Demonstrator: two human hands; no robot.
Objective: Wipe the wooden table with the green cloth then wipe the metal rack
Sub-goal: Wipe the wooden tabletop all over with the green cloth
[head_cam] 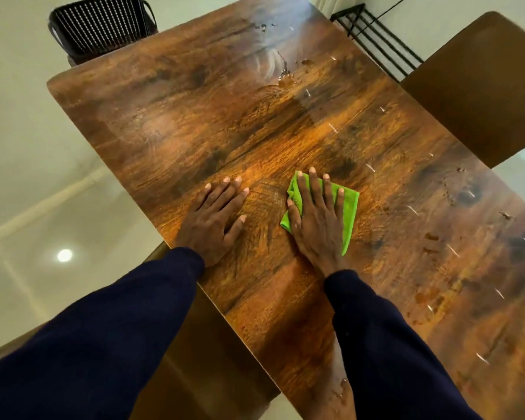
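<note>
The right hand (pixel 317 213) lies flat on the green cloth (pixel 349 207) just below the centre of the frame, fingers straight and spread, pressing the folded cloth against the wooden table (pixel 194 116) rather than gripping it. The left hand (pixel 215 216) rests just beside it to the left, also flat with straight fingers and holding nothing, palm on bare wood as if bracing. The tabletop runs diagonally from the upper centre to the lower right, and the job looks to be in its first half: water droplets and a streaky wet patch (pixel 281 72) sit in the upper centre, and pale flecks and dark spots (pixel 431 237) trail down the right side of the surface. The metal rack (pixel 373 40) stands in the upper right, beyond the table's far corner, untouched by either hand. Several things could go wrong from here. Because the cloth is only pinned under a flat palm, a quick stroke could leave it behind or bunch it (its left edge is already rumpled by the thumb). A wide sweep toward the right could push the flecks over the edge onto the floor instead of gathering them. Dragging the cloth once through the wet patch would likely just spread it into more streaks. The bracing palm may also print marks on the wood. The brown chair back (pixel 482 86) at the upper right could hamper the reach to the rack.
</note>
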